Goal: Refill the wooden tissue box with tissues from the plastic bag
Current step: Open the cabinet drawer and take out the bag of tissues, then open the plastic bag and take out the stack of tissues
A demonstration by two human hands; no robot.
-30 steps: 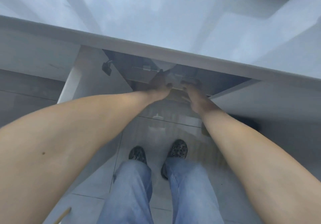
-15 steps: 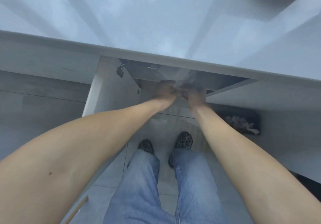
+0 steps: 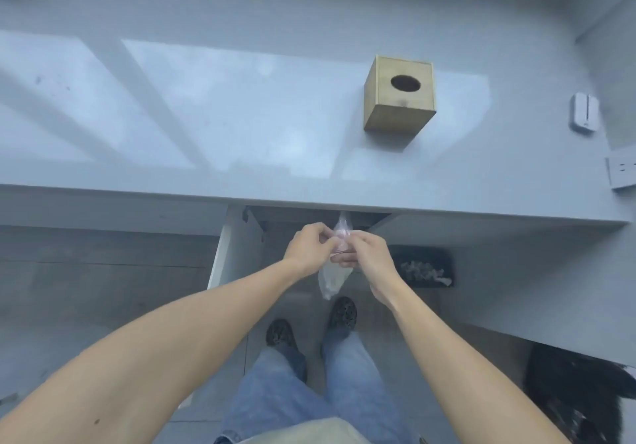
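A wooden cube tissue box (image 3: 399, 94) with a round hole in its top stands on the grey countertop (image 3: 241, 127), right of centre. Below the counter's front edge, both my hands pinch a clear plastic bag (image 3: 332, 276) between them. My left hand (image 3: 309, 247) grips the bag's top from the left, my right hand (image 3: 370, 252) from the right. The bag hangs down under my fingers, and a twist of it sticks up above them. I cannot make out what is in the bag.
An open cabinet door (image 3: 234, 247) hangs at the left of the dark cabinet opening under the counter. A dark bin (image 3: 425, 268) with crumpled paper stands on the floor at the right. A white device (image 3: 583, 111) and a wall socket (image 3: 621, 171) sit at the far right.
My hands have drawn back out of the cabinet with the plastic bag held between them. My view has risen, so the countertop and the wooden box now show.
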